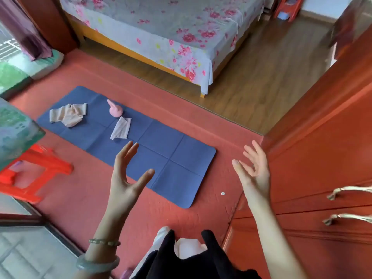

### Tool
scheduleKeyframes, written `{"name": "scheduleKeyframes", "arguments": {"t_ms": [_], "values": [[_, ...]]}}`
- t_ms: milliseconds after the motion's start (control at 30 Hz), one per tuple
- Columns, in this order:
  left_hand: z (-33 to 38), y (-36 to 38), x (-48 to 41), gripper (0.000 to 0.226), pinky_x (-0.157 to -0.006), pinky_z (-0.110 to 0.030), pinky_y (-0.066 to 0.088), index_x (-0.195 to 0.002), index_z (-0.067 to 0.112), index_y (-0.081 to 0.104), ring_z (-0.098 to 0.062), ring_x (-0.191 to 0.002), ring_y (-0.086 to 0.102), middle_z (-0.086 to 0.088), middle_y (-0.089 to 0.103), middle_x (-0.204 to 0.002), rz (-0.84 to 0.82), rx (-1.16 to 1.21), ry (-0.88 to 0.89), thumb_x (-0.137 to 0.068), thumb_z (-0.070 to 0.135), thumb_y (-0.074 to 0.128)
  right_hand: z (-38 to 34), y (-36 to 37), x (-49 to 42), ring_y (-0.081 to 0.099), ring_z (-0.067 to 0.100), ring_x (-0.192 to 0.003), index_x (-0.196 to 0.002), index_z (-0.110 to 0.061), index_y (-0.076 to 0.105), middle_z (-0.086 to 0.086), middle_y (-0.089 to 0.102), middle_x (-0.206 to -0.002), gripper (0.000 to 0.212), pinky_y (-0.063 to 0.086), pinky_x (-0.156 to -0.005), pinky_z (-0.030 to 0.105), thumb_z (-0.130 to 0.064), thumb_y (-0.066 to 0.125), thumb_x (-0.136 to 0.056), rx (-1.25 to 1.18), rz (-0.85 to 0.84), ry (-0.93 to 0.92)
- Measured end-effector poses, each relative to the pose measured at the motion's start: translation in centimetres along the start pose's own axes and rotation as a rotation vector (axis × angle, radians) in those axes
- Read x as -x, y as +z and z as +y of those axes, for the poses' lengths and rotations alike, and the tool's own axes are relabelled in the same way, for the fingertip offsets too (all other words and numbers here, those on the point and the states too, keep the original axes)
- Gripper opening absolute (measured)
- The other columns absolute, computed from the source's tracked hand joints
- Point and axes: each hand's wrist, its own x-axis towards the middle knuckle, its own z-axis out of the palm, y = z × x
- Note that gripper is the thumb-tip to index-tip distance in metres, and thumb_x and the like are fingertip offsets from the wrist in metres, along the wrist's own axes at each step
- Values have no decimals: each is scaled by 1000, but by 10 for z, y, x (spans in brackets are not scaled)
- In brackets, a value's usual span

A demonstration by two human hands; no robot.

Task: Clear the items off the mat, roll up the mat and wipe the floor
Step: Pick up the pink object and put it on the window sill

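A blue mat [177, 174] lies flat on the red floor [84, 200]. On its far half sit a crumpled beige cloth [69, 114], a pink rabbit-shaped toy [115, 110] and a small white cloth [121, 128]. My left hand [128, 178] is raised above the mat's near half, fingers spread, holding nothing. My right hand [253, 174] hovers beyond the mat's right end, also open and empty.
A bed [161, 33] with a floral sheet stands behind the mat. A red plastic stool [34, 174] is at the left. A red wooden cabinet [322, 158] with metal handles lines the right. A small white scrap [222, 193] lies on the floor.
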Motion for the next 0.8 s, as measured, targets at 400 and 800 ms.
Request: {"name": "scheduleKeyframes", "arguments": {"t_ms": [400, 800], "values": [[-11, 27, -99, 71, -108, -24, 33, -135, 27, 39, -10, -131, 43, 12, 49, -138, -262, 82, 65, -72, 38, 70, 0, 13, -39, 48, 6, -124, -136, -21, 42, 9, 51, -134, 66, 46, -96, 25, -14, 68, -76, -7, 198, 19], [-15, 98, -200, 68, -110, -40, 33, -135, 27, 40, -12, -131, 44, 9, 49, -139, -378, 109, 119, -74, 35, 69, 4, 7, -121, 50, 5, -122, -133, -18, 45, 5, 53, -133, 61, 47, -95, 25, -15, 66, -76, 10, 299, 2]]}}
